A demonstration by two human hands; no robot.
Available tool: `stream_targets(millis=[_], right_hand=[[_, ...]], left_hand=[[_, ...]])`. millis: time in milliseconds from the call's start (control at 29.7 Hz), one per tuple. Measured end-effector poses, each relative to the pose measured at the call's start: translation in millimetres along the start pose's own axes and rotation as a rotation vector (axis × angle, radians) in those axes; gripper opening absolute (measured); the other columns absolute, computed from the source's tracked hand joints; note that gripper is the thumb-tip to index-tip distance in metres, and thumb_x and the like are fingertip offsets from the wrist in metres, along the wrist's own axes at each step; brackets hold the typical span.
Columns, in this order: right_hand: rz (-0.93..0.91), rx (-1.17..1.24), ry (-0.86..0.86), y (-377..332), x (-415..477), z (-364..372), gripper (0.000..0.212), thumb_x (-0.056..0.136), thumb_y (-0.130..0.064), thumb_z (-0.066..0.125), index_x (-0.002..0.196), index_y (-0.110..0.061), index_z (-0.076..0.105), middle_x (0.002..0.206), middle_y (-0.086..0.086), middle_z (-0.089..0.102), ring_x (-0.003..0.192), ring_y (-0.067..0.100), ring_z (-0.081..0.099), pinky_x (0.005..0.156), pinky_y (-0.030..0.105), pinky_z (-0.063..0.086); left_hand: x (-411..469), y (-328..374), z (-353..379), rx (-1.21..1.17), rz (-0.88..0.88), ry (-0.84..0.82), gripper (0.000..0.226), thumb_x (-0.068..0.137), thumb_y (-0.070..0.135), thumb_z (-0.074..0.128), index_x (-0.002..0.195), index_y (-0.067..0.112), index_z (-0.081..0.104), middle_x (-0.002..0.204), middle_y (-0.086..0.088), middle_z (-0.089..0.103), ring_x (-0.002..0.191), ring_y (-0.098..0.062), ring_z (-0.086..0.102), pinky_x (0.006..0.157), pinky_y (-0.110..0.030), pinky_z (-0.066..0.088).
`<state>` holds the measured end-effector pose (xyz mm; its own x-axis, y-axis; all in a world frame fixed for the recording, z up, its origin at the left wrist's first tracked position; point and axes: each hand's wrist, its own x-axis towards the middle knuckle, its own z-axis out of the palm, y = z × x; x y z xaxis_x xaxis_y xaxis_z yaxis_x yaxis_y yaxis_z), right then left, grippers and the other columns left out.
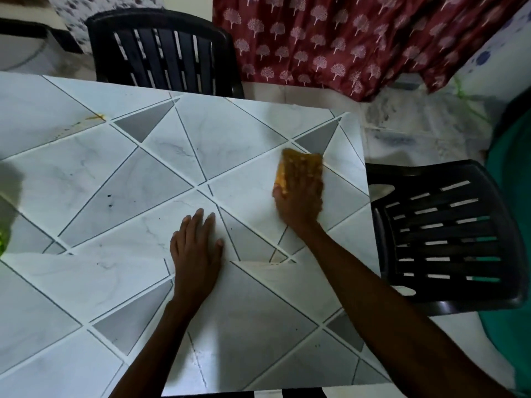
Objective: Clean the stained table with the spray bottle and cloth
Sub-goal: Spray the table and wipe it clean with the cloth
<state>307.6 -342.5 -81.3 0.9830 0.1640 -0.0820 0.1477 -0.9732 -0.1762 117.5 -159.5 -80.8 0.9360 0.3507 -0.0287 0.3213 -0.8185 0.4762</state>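
The table (120,179) has a white and grey marble-pattern top with thin dark lines. An orange-brown stain (96,118) marks its far left part, and small dark specks (110,201) lie left of centre. My right hand (300,201) presses a yellow-orange cloth (298,168) flat on the table near the right edge; the hand looks blurred. My left hand (196,251) lies flat, palm down with fingers together, on the middle of the table and holds nothing. At the left border a blurred green and dark shape (5,225) shows; I cannot tell whether it is the spray bottle.
A black slatted plastic chair (163,53) stands at the far side of the table. A second black chair (448,237) stands close to the right edge. A dark red patterned curtain (359,38) hangs behind. A green object (514,225) sits on the floor at right.
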Motion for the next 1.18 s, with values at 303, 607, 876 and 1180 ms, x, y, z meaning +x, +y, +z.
stream_targets(millis=[303, 607, 876, 1180], right_hand=[[-0.926, -0.04, -0.165, -21.7, -186.8, 8.7, 0.071, 0.092, -0.042, 0.054, 0.157, -0.025, 0.031, 0.167, 0.004, 0.021, 0.154, 0.041, 0.013, 0.117, 0.06, 0.026], [-0.145, -0.027, 0.036, -6.7, -1.7, 7.1, 0.074, 0.094, -0.052, 0.039, 0.158, -0.017, 0.028, 0.164, 0.017, 0.026, 0.149, 0.047, 0.023, 0.116, 0.059, 0.029], [-0.818, -0.091, -0.038, -222.8, -40.0, 42.7, 0.075, 0.091, -0.051, 0.044, 0.159, -0.029, 0.025, 0.168, 0.002, 0.021, 0.154, 0.04, 0.013, 0.121, 0.053, 0.021], [-1.025, -0.159, -0.2, -52.4, -102.5, 17.6, 0.074, 0.092, -0.05, 0.054, 0.158, -0.029, 0.028, 0.167, 0.005, 0.021, 0.154, 0.037, 0.017, 0.114, 0.059, 0.031]], left_hand=[[0.5, -86.5, -48.4, 0.028, -0.157, 0.144, 0.057, 0.097, 0.042, 0.04, 0.144, 0.01, 0.045, 0.154, -0.013, 0.039, 0.142, -0.037, 0.034, 0.111, -0.052, 0.032], [-13.7, -96.7, -44.9, 0.026, -0.149, 0.143, 0.055, 0.098, 0.033, 0.046, 0.144, 0.003, 0.044, 0.153, -0.018, 0.039, 0.142, -0.039, 0.034, 0.113, -0.053, 0.03], [-39.7, -145.3, -75.5, 0.097, -0.223, 0.187, 0.053, 0.099, 0.029, 0.033, 0.143, 0.003, 0.044, 0.153, -0.017, 0.04, 0.139, -0.04, 0.037, 0.105, -0.055, 0.037], [-72.7, -149.1, -86.7, -0.004, -0.304, 0.249, 0.053, 0.097, 0.029, 0.036, 0.14, 0.0, 0.048, 0.15, -0.019, 0.043, 0.139, -0.04, 0.038, 0.108, -0.057, 0.036]])
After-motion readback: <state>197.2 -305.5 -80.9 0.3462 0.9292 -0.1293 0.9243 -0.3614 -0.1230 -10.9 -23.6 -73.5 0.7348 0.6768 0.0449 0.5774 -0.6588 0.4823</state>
